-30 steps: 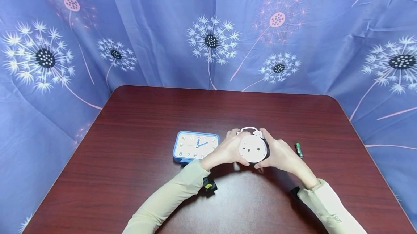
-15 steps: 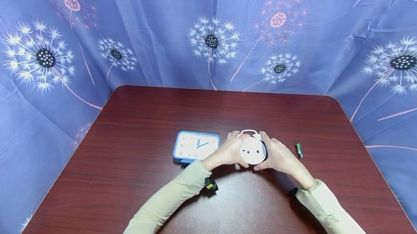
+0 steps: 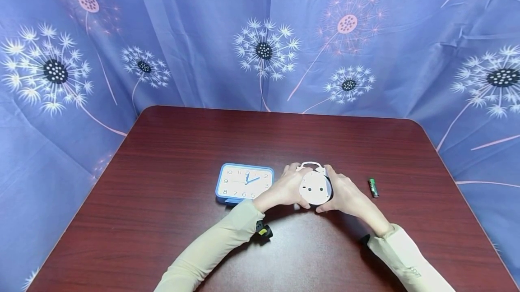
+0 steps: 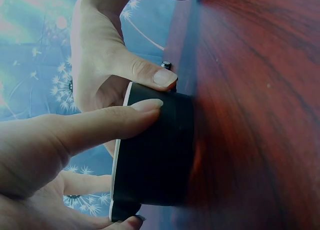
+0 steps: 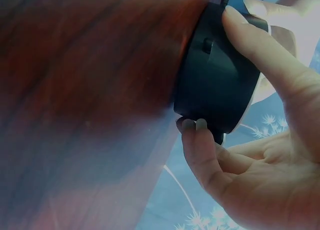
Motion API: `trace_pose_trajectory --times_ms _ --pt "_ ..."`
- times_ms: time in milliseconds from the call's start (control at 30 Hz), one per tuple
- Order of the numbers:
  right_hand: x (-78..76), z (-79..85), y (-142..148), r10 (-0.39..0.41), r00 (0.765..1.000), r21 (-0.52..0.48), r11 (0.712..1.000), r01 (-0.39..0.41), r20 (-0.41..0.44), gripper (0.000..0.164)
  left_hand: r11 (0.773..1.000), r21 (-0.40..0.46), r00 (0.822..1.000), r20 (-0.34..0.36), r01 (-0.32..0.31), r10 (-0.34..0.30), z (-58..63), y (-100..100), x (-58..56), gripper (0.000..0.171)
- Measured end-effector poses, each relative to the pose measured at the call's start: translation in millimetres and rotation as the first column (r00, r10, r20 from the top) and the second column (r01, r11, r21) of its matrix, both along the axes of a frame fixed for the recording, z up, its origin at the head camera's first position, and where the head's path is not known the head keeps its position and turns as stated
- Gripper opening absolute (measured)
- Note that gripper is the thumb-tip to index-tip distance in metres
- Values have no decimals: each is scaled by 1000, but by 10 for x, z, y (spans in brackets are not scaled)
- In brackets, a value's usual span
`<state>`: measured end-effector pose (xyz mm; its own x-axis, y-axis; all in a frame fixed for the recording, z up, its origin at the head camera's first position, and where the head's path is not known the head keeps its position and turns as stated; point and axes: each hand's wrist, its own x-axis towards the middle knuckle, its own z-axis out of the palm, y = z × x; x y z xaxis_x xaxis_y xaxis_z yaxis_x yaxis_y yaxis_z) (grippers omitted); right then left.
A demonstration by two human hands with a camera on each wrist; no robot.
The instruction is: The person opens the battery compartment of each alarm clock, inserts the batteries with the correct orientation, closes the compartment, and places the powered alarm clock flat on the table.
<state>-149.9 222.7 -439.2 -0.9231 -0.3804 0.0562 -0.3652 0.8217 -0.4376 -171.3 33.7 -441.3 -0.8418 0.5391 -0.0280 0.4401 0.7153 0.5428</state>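
Note:
A round alarm clock, white-backed with a white top handle, lies back-up between my two hands. Its black side wall shows in the left wrist view, right down at the tabletop. My left hand grips the left side, thumb along the lower wall and fingers near the handle. On the opposite side my right hand holds it the same way; the right wrist view has the right thumb pressed on the black wall. The clock's face is turned down and hidden.
Left of the hands, a blue-framed rectangular clock rests face-up, its lower right corner behind the left forearm. A green battery lies right of the right hand. A patterned blue curtain hangs along the back and sides of the dark red table.
Over the first half second the round clock came down slightly toward the table, with both hands moving along. Since then the hands and clock have stayed almost still.

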Motion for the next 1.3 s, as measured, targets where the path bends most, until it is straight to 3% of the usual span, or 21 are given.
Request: trace_pose_trajectory --times_ms 400,633,933,1300 --pt "2 20 -8 -14 999 19 1000 14 31 106 1000 -15 999 17 27 -27 18 -22 -17 92" --pt "23 75 24 -13 999 44 999 10 52 119 999 -24 999 29 43 -43 14 -31 -35 94" --pt "17 47 13 -3 987 -20 1000 -1 -162 95 998 -31 998 41 54 -52 21 -43 -42 94" --pt "20 27 -3 11 977 -46 999 -22 -215 60 999 -2 998 42 47 -47 6 -30 -31 91"
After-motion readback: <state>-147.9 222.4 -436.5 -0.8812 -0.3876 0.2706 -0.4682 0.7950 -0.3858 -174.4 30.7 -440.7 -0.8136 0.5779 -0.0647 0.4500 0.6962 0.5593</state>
